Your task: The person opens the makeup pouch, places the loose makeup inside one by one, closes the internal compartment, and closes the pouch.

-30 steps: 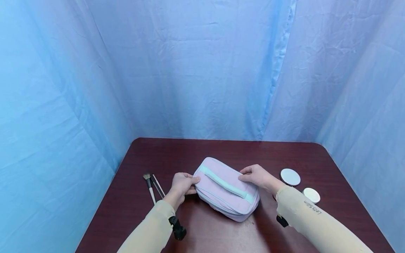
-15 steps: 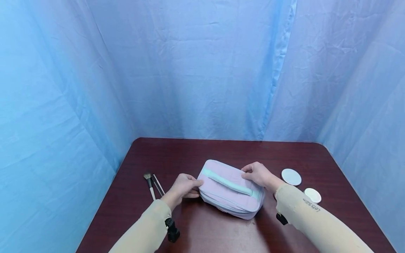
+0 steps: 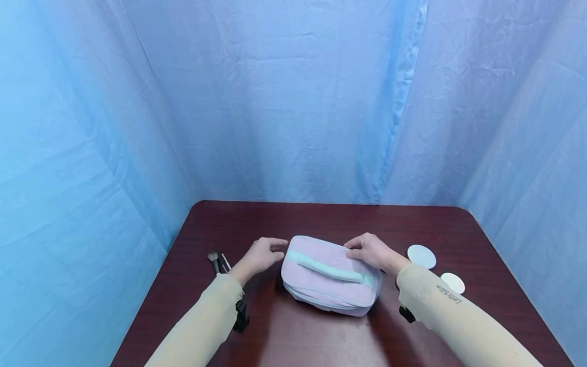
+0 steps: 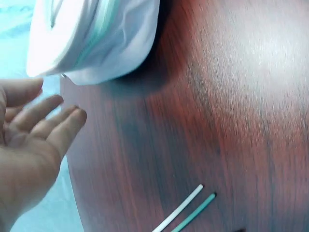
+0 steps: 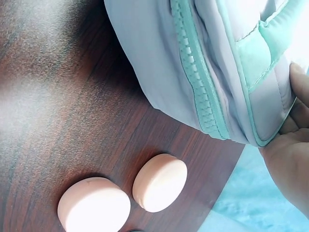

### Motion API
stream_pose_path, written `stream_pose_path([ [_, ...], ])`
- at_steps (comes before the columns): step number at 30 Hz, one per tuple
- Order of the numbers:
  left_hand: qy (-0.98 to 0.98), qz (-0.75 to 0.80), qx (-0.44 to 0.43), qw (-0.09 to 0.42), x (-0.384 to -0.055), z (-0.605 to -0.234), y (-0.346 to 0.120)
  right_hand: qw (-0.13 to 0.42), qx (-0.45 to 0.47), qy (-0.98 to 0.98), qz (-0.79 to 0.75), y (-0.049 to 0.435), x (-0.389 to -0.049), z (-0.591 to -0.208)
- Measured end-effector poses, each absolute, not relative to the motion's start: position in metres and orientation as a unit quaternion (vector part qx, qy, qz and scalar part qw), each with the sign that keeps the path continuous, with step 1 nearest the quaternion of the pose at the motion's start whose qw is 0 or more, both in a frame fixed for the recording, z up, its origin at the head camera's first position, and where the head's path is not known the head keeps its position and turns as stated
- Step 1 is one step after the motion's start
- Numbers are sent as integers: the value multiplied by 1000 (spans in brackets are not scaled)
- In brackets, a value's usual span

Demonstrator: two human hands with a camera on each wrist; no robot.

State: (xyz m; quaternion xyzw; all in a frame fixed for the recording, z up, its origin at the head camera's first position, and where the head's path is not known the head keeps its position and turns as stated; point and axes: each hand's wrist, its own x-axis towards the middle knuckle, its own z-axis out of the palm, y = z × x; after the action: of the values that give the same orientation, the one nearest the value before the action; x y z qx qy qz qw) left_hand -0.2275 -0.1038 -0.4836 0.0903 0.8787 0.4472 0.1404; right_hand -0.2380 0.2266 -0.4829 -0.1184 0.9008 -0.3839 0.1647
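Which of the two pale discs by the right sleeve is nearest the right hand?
The larger white round disc, higher in the head view; the smaller cream round disc lies lower, farther from the right hand.

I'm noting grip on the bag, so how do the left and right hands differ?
The left hand grips nothing, its fingers loosely extended; the right hand pinches the bag between thumb and fingers. The left hand is beside the bag's left end, while the right hand is at its far edge, toward the right. Both are bare and come out of cream sleeves.
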Motion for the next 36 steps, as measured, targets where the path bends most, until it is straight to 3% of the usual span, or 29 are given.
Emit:
stream_pose_path([
  [5,856,464,128,189,-233,-488,-104,165,-130,900,-382,224,-238,-483],
  [15,813,507,174,226,-243,-486,-114,162,-168,894,-382,223,-238,-485],
  [22,834,470,183,225,-247,-482,-112,165,-172,891,-386,218,-238,-486],
  [36,831,511,111,191,-250,-491,-122,164,-190,886,-389,218,-239,-486],
])
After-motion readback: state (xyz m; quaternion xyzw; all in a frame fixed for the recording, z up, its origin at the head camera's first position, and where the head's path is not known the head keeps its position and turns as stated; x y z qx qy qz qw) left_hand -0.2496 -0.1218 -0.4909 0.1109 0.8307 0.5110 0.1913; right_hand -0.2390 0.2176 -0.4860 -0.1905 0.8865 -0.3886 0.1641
